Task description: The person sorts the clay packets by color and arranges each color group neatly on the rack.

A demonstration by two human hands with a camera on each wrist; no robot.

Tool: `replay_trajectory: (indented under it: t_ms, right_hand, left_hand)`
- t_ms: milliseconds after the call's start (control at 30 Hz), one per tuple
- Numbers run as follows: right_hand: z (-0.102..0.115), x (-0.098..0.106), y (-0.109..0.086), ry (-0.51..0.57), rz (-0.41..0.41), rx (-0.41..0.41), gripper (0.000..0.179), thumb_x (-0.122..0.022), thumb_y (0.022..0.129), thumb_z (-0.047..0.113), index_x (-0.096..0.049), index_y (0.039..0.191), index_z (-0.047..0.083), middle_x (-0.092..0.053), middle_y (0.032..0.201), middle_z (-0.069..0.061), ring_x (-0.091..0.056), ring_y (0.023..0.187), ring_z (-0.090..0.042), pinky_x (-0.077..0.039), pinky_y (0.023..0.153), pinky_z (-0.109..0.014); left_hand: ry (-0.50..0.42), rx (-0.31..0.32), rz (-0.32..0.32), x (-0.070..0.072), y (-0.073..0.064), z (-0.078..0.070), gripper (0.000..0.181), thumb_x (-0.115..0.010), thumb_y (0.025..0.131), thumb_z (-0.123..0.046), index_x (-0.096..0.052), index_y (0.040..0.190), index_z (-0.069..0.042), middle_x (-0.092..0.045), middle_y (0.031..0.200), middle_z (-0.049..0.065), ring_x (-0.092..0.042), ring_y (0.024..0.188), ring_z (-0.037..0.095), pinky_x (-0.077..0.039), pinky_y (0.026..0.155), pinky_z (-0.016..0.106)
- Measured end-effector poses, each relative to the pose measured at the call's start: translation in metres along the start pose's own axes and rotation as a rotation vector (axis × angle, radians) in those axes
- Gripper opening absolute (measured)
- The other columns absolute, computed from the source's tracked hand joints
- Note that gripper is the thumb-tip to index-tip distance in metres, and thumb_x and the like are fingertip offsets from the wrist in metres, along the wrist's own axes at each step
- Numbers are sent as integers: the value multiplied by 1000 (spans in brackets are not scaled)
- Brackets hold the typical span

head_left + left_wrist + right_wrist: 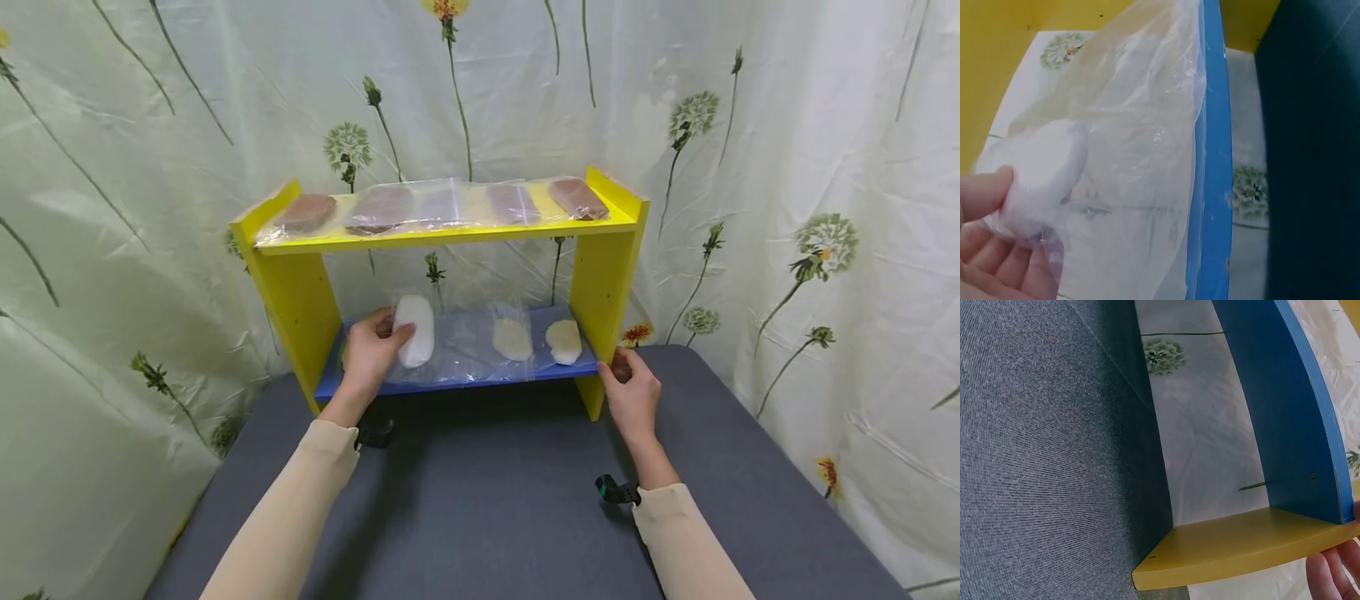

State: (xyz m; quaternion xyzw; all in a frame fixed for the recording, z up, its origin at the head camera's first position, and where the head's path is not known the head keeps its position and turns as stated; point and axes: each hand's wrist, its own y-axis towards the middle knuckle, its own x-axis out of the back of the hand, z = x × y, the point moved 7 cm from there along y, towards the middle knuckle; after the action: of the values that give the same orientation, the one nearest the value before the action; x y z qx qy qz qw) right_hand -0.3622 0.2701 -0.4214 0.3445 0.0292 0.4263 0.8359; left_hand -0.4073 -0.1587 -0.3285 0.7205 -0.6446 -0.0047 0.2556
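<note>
My left hand point(369, 354) pinches a smooth white oval piece point(417, 332) through clear plastic, raised over the left part of the blue lower board point(570, 372). In the left wrist view the thumb lies on the near face of the white oval piece point(1041, 169), the other fingers beneath it, and the clear bag point(1141, 137) spreads toward the board's edge. My right hand point(634, 392) grips the yellow side panel point(609, 292) of the small shelf, near the blue board's end. In the right wrist view its fingers point(1322, 575) lie against the panel's outer side.
Two cream oval pieces point(512, 339) lie to the right on the lower board, one under clear plastic. Several reddish-brown slabs point(381, 207) in clear plastic line the yellow top board point(450, 237). The shelf stands on a dark grey table point(487, 500) before a flowered curtain point(517, 125).
</note>
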Motion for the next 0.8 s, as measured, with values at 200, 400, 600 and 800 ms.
replay_trajectory:
  t_ms: [200,400,600,800]
  right_hand:
    - [1,-2,-1,2,-1,-8,28,-79,89,20,-73,115,11,-73,99,-6,-66,82,-18,-47,69,-18]
    - [0,-4,-1,-3,0,-15,30,-80,89,19,-72,116,11,-73,100,-7,-67,83,-21,-53,73,-35]
    - [-1,-3,0,-7,2,-21,30,-80,89,18,-72,116,11,-73,100,-8,-67,83,-22,-53,74,-35]
    - [-3,-1,1,-9,-15,0,29,-80,88,18,-73,115,10,-73,99,-7,-67,82,-19,-50,68,-20]
  left_hand:
    - [27,77,-36,-4,7,10,49,-73,94,-21,-59,137,-5,-70,109,22,-68,96,35,-57,77,45]
    - [185,91,-61,-6,6,18,58,-73,94,-21,-52,146,-10,-67,117,22,-66,97,35,-57,75,47]
    - [310,10,-28,-12,-2,14,54,-75,92,-18,-58,141,-3,-65,122,24,-66,95,37,-56,79,50]
    - [585,-107,107,-25,-14,4,44,-68,94,-15,-64,137,-6,-49,146,25,-63,105,46,-52,85,57]
